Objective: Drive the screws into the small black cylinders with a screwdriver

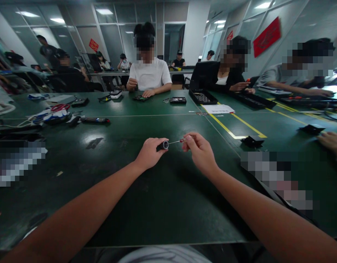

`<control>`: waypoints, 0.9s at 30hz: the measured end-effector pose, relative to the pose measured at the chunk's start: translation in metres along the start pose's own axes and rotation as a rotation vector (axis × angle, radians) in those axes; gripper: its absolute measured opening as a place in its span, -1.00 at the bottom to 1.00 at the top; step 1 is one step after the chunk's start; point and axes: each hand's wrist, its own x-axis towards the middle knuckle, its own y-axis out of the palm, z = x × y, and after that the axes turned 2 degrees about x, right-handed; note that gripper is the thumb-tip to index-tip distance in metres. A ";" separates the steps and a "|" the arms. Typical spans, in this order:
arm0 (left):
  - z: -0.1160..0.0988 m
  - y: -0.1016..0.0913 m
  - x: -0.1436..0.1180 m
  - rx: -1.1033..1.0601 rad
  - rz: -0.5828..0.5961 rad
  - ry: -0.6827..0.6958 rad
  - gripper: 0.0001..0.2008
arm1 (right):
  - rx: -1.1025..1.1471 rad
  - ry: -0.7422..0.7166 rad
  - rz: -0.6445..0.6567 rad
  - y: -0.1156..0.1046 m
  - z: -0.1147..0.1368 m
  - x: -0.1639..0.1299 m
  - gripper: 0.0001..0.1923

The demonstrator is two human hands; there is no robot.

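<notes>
Hands at frame centre over the green table [163, 204]: left hand [149, 152] grips a black screwdriver handle [162, 145], right hand [199, 149] pinches a thin bit [176, 141], its tip apparently at the socket, not yet seated.

Both my bare forearms reach forward from the lower corners and converge over the middle; my left hand [149, 152] is curled into a loose fist, knuckles up, thumb tucked toward the right; my right hand [199, 149] sits just beside it, fingertips pinched together and pointing left; the wrists are nearly level and close.
</notes>
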 end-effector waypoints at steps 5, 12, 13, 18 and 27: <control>-0.001 0.000 -0.001 0.000 0.015 0.034 -0.66 | -0.170 0.000 -0.066 0.000 0.009 -0.004 -0.57; 0.006 0.003 -0.001 0.015 -0.009 0.025 -0.65 | -0.172 0.019 -0.013 -0.001 0.003 -0.003 -0.71; 0.006 0.003 -0.001 0.014 -0.008 0.024 -0.65 | -0.182 0.027 -0.011 -0.001 0.004 -0.002 -0.68; 0.003 0.001 -0.001 0.011 0.004 0.005 -0.65 | -0.269 0.028 -0.025 -0.002 0.003 0.000 -0.61; 0.004 0.001 -0.002 0.015 0.007 0.018 -0.65 | -0.145 0.056 -0.010 -0.001 -0.003 0.001 -0.68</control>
